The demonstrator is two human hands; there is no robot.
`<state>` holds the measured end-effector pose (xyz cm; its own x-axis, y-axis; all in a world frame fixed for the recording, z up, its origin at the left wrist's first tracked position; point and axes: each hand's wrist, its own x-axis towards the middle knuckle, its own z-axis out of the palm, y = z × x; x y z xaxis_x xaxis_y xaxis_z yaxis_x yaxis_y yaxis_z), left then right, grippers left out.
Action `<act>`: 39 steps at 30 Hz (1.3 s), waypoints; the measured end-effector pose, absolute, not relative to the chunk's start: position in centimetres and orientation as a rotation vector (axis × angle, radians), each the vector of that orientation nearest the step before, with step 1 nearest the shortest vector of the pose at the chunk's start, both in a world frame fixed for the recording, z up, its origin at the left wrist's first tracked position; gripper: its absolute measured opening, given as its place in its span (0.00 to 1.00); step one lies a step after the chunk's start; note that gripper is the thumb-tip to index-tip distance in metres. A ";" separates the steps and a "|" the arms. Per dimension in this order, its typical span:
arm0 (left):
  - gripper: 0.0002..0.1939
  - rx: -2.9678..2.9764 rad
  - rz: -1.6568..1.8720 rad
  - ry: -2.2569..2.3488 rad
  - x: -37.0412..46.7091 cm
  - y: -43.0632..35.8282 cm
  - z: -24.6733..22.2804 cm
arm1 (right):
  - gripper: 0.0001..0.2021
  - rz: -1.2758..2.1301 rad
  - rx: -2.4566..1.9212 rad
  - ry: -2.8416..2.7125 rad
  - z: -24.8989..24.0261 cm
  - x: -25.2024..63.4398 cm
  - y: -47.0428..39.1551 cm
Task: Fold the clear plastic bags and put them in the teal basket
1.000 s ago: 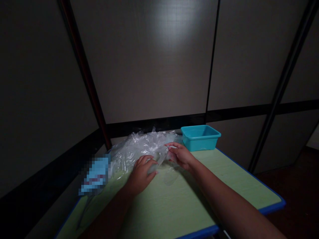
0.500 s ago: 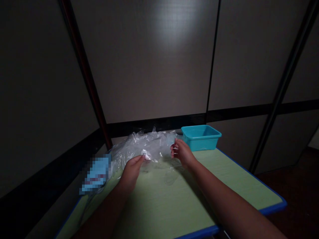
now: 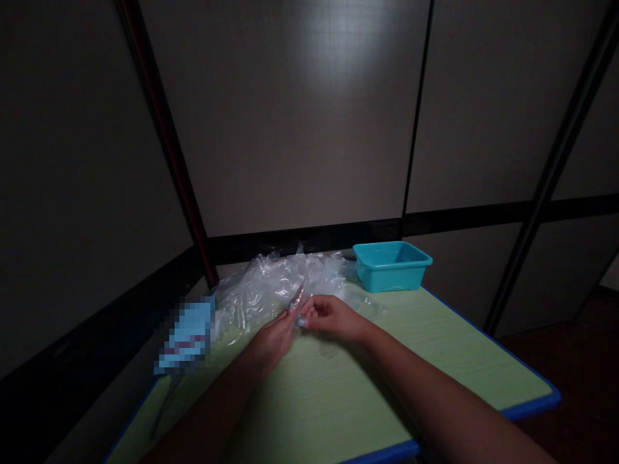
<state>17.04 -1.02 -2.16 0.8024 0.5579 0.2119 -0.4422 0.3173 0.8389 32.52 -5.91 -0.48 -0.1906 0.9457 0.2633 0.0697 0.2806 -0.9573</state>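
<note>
My left hand [image 3: 276, 336] is closed around a piece of clear plastic bag [image 3: 297, 301], which sticks up between thumb and fingers. Close against it, my right hand [image 3: 331, 316] has its fingers curled in a pinch at the same plastic, with a shiny bit by the thumb tip. The exact grip is partly hidden and dim. Behind both hands lies a heap of crumpled clear plastic bags [image 3: 256, 290] at the back of the table.
A turquoise plastic basin [image 3: 391, 277] stands at the table's back right. To the left is a light-blue item [image 3: 188, 335], blurred out by pixels. The green table [image 3: 329, 399] has a blue edge, and dark panels [image 3: 300, 142] rise behind it.
My right hand has moved left and nearer to me, from beside the basin to my left hand. The left hand has shifted slightly right, and the plastic in it is now gathered upright.
</note>
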 end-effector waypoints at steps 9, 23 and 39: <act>0.23 1.097 0.643 0.189 17.1 -0.7 -3.1 | 0.06 0.776 -1.027 -1.666 -1.7 31.7 -5.3; 0.16 1.032 0.846 0.399 16.6 -0.7 -1.6 | 0.04 0.604 -1.238 -1.629 -1.4 32.8 -5.2; 0.14 1.336 1.303 0.800 14.9 1.4 -1.5 | 0.05 0.816 -1.354 -1.363 -1.2 33.6 -4.9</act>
<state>14.89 1.43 -1.54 0.1814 0.9494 0.2563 -0.2006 -0.2194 0.9548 33.55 -4.93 -1.17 0.1352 0.9726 0.1890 0.2927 0.1430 -0.9454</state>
